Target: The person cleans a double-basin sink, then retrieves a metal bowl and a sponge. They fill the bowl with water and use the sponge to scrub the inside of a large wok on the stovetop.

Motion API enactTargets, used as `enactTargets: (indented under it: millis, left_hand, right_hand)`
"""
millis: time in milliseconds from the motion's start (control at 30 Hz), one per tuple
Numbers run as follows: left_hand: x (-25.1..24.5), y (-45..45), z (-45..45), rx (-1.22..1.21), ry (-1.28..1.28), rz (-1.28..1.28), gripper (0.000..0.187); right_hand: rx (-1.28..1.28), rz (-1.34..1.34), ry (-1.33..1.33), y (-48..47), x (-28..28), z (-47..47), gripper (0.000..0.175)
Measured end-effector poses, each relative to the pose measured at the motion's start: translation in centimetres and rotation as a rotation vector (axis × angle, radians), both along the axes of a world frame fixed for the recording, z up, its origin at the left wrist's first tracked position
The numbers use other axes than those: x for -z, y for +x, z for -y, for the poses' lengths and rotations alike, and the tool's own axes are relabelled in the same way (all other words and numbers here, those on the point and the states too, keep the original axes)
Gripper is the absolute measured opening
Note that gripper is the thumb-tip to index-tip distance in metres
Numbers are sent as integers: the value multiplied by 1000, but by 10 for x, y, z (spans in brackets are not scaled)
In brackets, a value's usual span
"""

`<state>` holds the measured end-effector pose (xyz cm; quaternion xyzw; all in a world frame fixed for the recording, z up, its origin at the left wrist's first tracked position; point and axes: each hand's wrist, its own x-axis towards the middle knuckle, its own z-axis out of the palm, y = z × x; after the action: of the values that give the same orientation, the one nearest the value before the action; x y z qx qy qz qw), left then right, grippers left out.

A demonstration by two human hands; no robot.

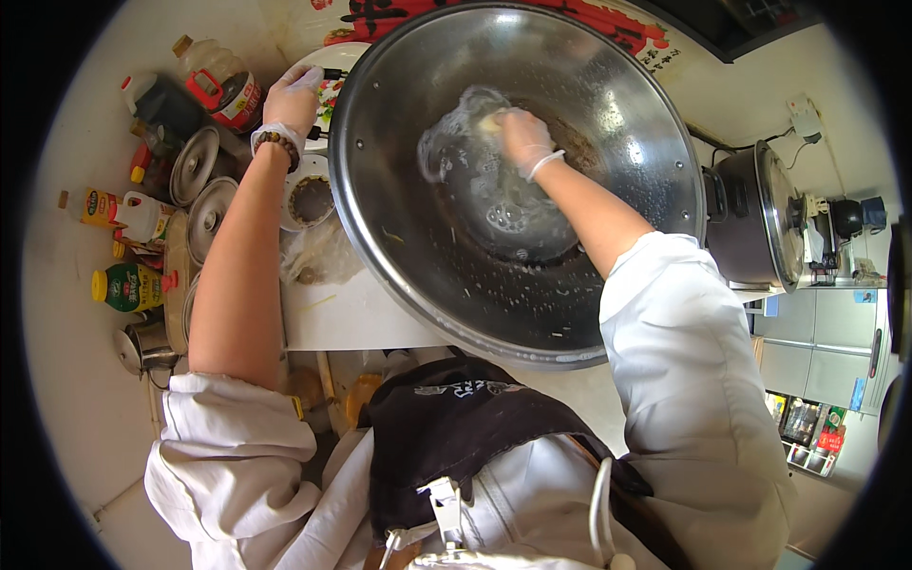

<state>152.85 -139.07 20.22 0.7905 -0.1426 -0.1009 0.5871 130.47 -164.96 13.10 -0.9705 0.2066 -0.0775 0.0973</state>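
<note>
A large metal wok [442, 299] is tilted towards me, with riveted black handles at its sides. My left hand [293, 103], in a thin clear glove, grips its left handle. Inside the bowl my right hand [524, 139], gloved too, presses a pale yellowish pad or sponge [490, 124] against the metal; the fingers hide most of it. Foamy water [509, 217] pools at the wok's bottom, and a dull brown patch [573, 142] shows beside my right hand. Droplets and small scraps cling to the lower wall.
Left of the wok stand a white bowl with dark liquid [311, 201], a crumpled plastic bag [324, 253], lidded metal pots [212, 221] and several sauce and oil bottles [228, 92]. A big lidded pot [744, 214] is close on the right. The white table's front edge [349, 342] lies before me.
</note>
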Motion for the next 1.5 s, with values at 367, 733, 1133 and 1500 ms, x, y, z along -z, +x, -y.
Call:
enactTargets:
  millis: [367, 733, 1133, 1500]
  left_hand:
    - [5, 8, 2, 2, 29, 3, 42]
    - [6, 14, 2, -4, 133, 58, 45]
    - [10, 21, 2, 59, 69, 195, 35]
    - [-4, 8, -2, 53, 101, 64, 36]
  right_hand:
    - [-298, 158, 941, -17, -51, -82, 34]
    - [-423, 136, 1387, -33, -97, -155, 47]
    - [-586, -197, 1302, -89, -112, -146, 42]
    - [-509, -719, 582, -180, -79, 4, 29]
